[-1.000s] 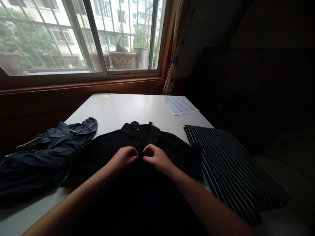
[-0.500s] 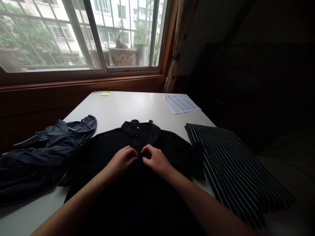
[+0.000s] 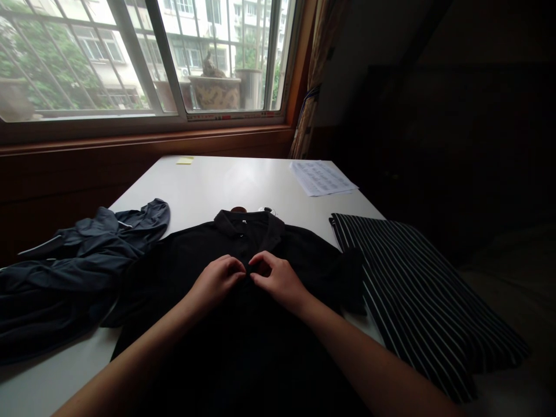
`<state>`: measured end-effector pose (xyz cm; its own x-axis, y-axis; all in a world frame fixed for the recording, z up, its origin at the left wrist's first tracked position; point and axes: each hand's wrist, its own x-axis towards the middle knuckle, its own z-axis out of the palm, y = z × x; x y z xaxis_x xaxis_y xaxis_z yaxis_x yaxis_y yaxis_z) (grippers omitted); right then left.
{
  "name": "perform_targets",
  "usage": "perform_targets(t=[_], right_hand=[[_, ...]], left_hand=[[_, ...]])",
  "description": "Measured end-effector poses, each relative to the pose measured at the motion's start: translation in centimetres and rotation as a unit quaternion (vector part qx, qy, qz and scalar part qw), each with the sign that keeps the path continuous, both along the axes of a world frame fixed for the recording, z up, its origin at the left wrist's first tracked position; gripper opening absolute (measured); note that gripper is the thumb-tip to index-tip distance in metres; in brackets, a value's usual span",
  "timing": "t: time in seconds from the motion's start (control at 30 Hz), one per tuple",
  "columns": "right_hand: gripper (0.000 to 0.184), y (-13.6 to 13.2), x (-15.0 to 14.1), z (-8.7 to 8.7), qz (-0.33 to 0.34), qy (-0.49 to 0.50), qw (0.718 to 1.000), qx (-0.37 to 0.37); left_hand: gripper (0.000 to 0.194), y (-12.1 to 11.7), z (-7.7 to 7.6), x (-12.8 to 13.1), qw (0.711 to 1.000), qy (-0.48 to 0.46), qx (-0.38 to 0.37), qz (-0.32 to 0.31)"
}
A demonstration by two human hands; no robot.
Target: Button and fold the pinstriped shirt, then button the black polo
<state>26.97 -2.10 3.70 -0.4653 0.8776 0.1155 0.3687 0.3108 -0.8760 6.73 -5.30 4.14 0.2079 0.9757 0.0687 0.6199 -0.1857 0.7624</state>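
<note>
A black polo shirt (image 3: 182, 255) lies spread on the white table, front side up, its collar (image 3: 271, 230) pointing toward the window. Both hands meet at the shirt's button placket, below the collar. My left hand (image 3: 221, 278) is closed in a pinch on the placket from the left. From the right, my right hand (image 3: 278, 281) pinches at the same place, its thumb and forefinger bent toward each other. Small buttons show above the fingers. Whatever is right between the fingertips is too dark and small to make out.
Left of the shirt lies a crumpled dark grey garment (image 3: 87, 260); on the right, a folded black-and-white striped cloth (image 3: 417, 289). Printed papers (image 3: 321, 178) and a yellow sticky note (image 3: 185, 160) rest toward the table's (image 3: 217, 179) far edge. Two round objects sit behind the collar, partly hidden.
My hands have stayed at the placket, with the fingertips slightly closer together. The whole view has shifted a little; the garments lie as before.
</note>
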Motion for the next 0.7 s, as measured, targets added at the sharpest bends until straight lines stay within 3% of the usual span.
perform_targets(t=[0.7], right_hand=[[0.020,0.09,0.17,0.11,0.008,0.023,0.999,-0.026]], left_hand=[[0.012,-0.19,0.56,0.21,0.999,-0.035,-0.021,0.022]])
